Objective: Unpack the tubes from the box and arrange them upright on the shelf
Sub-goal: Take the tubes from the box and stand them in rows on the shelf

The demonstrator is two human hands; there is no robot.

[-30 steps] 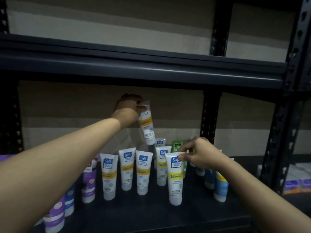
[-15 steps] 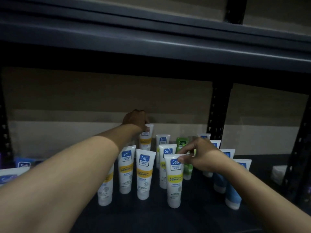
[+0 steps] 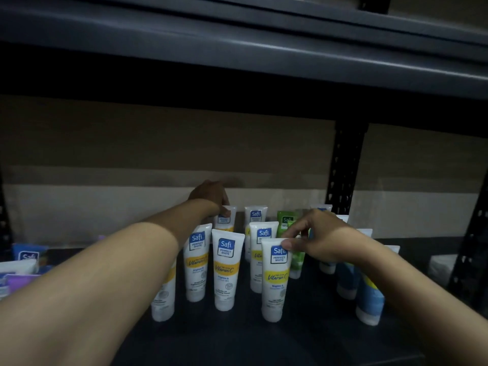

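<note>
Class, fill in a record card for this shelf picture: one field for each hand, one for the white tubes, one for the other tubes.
left hand: holds the top of the back white tube
right hand: pinches the top of the front white tube
white tubes: upright, caps down, on the shelf
other tubes: green tube behind the right hand; blue tubes at the right

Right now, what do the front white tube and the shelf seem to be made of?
Front white tube: likely soft plastic, with a smooth satin skin, a printed label and a flat crimped top edge. Shelf: probably painted metal in dark matte grey; the perforated upright post suggests steel racking.
</note>
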